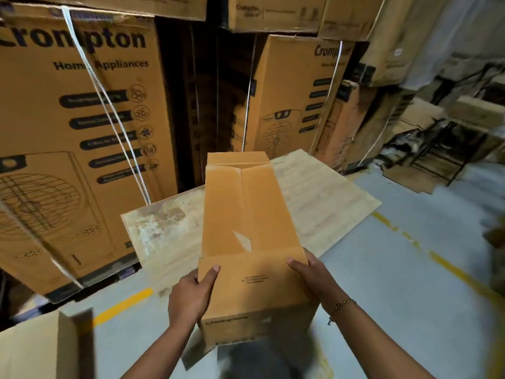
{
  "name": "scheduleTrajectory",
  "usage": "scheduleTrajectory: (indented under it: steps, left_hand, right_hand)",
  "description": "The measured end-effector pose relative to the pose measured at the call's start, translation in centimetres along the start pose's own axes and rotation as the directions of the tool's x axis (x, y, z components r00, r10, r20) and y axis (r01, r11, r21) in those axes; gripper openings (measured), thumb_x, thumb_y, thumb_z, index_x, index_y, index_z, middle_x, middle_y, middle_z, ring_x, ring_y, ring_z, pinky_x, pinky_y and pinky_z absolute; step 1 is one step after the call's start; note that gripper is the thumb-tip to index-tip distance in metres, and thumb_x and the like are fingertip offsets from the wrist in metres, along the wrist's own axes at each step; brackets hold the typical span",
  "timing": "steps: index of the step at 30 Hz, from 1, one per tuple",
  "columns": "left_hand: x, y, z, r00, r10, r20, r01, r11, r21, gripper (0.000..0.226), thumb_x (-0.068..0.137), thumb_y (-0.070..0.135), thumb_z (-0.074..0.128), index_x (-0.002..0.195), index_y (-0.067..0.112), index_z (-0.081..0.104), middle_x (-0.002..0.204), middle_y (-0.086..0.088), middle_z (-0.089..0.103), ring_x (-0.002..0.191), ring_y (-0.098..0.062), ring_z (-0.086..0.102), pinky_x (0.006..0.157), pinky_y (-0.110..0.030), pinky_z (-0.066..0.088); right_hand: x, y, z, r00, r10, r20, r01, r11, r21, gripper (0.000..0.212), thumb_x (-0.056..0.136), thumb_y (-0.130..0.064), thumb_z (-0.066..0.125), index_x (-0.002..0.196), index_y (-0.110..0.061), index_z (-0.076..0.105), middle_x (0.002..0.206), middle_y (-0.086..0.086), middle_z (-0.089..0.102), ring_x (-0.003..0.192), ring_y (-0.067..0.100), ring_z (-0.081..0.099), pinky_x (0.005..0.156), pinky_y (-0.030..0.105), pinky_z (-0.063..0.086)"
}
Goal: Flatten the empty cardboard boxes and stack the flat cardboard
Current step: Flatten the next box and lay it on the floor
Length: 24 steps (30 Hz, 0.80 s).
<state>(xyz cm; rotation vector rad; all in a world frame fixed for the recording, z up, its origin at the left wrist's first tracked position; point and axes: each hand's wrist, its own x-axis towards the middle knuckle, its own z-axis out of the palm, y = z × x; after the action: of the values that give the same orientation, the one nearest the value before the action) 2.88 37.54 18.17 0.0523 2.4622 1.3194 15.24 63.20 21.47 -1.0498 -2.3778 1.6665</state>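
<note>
Two hands are clamped on the tall brown cardboard box [250, 242], held above the grey floor [396, 283]: the left hand [191, 294] on its near left edge, the right hand [314, 277] on its near right edge. To flatten it well, opposite corners are best pushed together so the walls fold along their creases, then it can be laid on the pale flat cardboard sheet [322, 192] beyond.

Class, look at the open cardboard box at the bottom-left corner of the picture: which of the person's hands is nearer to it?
Left. The left hand grips the held box on the side towards the open box; the right hand grips the far side.
</note>
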Motion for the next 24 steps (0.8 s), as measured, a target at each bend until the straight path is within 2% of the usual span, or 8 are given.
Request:
scheduleTrajectory:
  steps: [2,4,7,10,14,18,24]
  left_hand:
    - [1.5,0.8,2.7,1.0,0.004,0.003,-0.004,0.999,0.037,0.048,0.091,0.073,0.048,0.111,0.035,0.072,0.08,0.009,0.071,0.077,-0.019,0.067,0.065,-0.033,0.051]
    - [2.5,2.1,4.7,1.0,0.027,-0.011,-0.026,0.995,0.094,0.052,0.092,0.072,0.046,0.122,0.036,0.067,0.084,0.009,0.07,0.079,-0.019,0.065,0.062,-0.03,0.047]
    - [4.3,3.9,7.4,0.998,0.064,0.015,-0.065,0.987,0.147,0.058,0.091,0.073,0.045,0.129,0.033,0.064,0.092,0.007,0.072,0.082,-0.019,0.066,0.063,-0.03,0.048]
    - [5.8,5.9,9.4,0.998,0.048,0.034,-0.053,0.983,0.174,0.058,0.093,0.072,0.044,0.13,0.03,0.062,0.085,0.01,0.067,0.079,-0.018,0.064,0.062,-0.03,0.047]
    - [8.0,8.3,11.9,1.0,0.021,-0.017,-0.018,0.981,0.192,0.056,0.093,0.071,0.042,0.127,0.031,0.062,0.08,0.009,0.066,0.075,-0.014,0.063,0.061,-0.029,0.046]
    - [10.3,11.1,15.1,0.998,0.007,-0.059,0.007,0.974,0.226,0.055,0.095,0.069,0.041,0.126,0.029,0.061,0.075,0.007,0.065,0.071,-0.012,0.062,0.059,-0.029,0.045]
    - [12.8,15.2,20.5,0.983,-0.06,-0.173,0.103,0.963,0.25,0.059,0.096,0.07,0.037,0.131,0.028,0.058,0.078,0.013,0.062,0.074,-0.016,0.063,0.061,-0.031,0.046]
  right_hand:
    - [2.6,0.1,-1.6,1.0,-0.004,0.019,0.005,0.999,-0.047,0.042,0.094,-0.049,0.055,0.134,-0.04,0.049,0.13,-0.012,0.06,0.118,0.018,0.057,0.104,0.042,0.048]
    - [4.8,0.2,-3.1,1.0,0.001,0.024,0.001,0.996,-0.092,0.033,0.103,-0.04,0.05,0.135,-0.041,0.044,0.13,-0.014,0.055,0.118,0.015,0.053,0.101,0.035,0.044]
    - [8.1,1.3,-5.6,0.999,0.003,0.033,0.001,0.99,-0.138,0.041,0.104,-0.042,0.049,0.144,-0.035,0.041,0.135,-0.014,0.049,0.12,0.011,0.047,0.108,0.038,0.04]
    - [11.2,1.7,-7.6,0.999,0.033,0.044,-0.028,0.992,-0.121,0.044,0.104,-0.035,0.052,0.147,-0.032,0.041,0.137,-0.012,0.049,0.123,0.013,0.047,0.108,0.038,0.04]
    - [16.4,1.7,-9.8,0.998,0.032,0.052,-0.022,0.986,-0.167,0.052,0.099,-0.023,0.055,0.149,-0.032,0.042,0.143,-0.005,0.054,0.128,0.022,0.051,0.11,0.042,0.042]
    - [22.7,2.3,-12.2,0.997,0.02,0.071,-0.002,0.97,-0.243,0.061,0.097,-0.036,0.06,0.154,-0.028,0.037,0.147,0.001,0.053,0.131,0.029,0.051,0.11,0.046,0.042]
    - [31.5,2.1,-16.4,0.975,-0.014,0.223,0.061,0.977,-0.206,0.07,0.096,-0.036,0.066,0.157,-0.027,0.033,0.151,0.0,0.05,0.136,0.027,0.049,0.11,0.041,0.041]
